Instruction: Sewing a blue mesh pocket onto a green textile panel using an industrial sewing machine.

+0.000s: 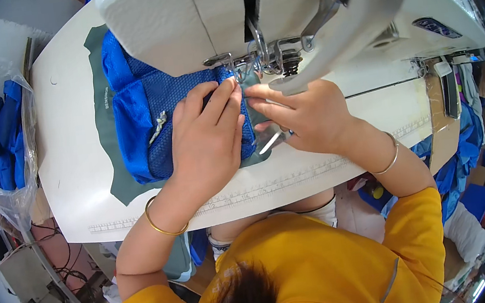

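Two open stretches of white table [69,148] lie left and front of the blue mesh fabric [168,91], its upper right corner beneath the sewing machine [161,28]. The left hand [207,131] presses it flat, fingers extended; the right hand [318,117] angles inward, grip impossible to tell.

The person wears a yellow-orange top [328,256] with short, loose sleeves [411,221]. A narrow grey strip [391,280] runs slantwise down its right front, and a faint pale marking [225,281] shows on the left, near the hair [245,299], which is dark and hangs in a tapering lock. The shorts [326,213] are white, with dark trim at the hem. A gold bangle [156,227] rings the left wrist; a thinner, paler bangle [396,152] circles the right.
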The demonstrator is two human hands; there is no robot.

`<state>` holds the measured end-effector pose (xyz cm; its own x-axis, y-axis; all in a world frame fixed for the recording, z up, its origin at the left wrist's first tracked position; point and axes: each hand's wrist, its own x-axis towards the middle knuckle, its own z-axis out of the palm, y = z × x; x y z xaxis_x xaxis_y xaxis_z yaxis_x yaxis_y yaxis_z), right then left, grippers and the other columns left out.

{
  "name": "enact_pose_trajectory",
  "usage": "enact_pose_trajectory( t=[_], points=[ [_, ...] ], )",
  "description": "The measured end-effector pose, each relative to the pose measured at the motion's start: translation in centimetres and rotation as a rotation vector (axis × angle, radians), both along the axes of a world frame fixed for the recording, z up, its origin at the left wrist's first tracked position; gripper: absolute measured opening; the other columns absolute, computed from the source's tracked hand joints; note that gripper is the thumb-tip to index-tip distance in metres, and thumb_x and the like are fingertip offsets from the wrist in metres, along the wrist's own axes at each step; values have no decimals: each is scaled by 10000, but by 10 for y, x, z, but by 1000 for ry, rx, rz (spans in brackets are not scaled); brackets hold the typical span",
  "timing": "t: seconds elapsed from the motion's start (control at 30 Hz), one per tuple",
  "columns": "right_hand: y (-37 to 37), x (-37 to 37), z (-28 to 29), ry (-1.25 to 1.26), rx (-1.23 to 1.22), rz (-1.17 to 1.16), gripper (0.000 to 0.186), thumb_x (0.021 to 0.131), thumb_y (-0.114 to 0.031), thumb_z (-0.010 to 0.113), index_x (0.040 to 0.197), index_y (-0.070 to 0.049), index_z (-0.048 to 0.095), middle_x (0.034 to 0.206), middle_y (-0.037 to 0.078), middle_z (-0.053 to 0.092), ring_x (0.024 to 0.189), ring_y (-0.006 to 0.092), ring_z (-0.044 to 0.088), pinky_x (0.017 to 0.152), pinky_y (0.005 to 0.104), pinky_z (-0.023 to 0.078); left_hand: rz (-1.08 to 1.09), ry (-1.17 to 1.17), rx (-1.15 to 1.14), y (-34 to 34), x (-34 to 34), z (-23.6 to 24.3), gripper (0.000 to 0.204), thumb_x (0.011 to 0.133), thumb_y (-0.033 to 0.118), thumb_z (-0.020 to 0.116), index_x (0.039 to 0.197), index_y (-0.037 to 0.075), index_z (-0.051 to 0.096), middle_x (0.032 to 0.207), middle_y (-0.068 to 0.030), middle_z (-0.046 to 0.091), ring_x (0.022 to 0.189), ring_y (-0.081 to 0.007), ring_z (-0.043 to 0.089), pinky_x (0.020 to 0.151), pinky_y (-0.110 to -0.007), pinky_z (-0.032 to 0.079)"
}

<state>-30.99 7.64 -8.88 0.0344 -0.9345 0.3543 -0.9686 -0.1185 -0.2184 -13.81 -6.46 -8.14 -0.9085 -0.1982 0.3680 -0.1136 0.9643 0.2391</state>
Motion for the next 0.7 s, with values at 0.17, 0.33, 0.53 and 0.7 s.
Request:
enact_pose_trajectory(
  t=[0.17,0.33,0.53,0.7],
  points=[
    [-1,1,-6,16,-62,-3,158,848,-227,744,960,-116,740,835,-69,652,659,150,583,534,306,482,1,12,19,-2,0,-1,380,847,79,686,1204,-48,663,1317,-125,632,1171,-303,564,905,-429,464],
    [-5,-1,-7,10,-89,-19,139,838,-240,754,920,-128,743,779,-63,649,652,156,576,520,316,473,15,20,3,-5,-1,-3,352,847,81,678,1177,-39,672,1312,-120,636,1178,-301,556,932,-429,450],
    [-8,-7,-9,118,-8,-54,262,804,-163,788,1064,-139,763,1222,-87,732,775,132,702,538,276,495,84,32,3,-8,-7,-9,312,850,69,675,1152,-11,687,1301,-103,601,1209,-296,534,962,-438,446],
    [-6,-6,-13,87,-30,-20,222,807,-163,791,1026,-132,769,1227,-78,731,791,123,711,536,274,501,11,130,-61,-10,-7,-9,276,822,100,724,1078,-1,700,1183,-116,664,1164,-303,575,961,-459,454]
  ],
)
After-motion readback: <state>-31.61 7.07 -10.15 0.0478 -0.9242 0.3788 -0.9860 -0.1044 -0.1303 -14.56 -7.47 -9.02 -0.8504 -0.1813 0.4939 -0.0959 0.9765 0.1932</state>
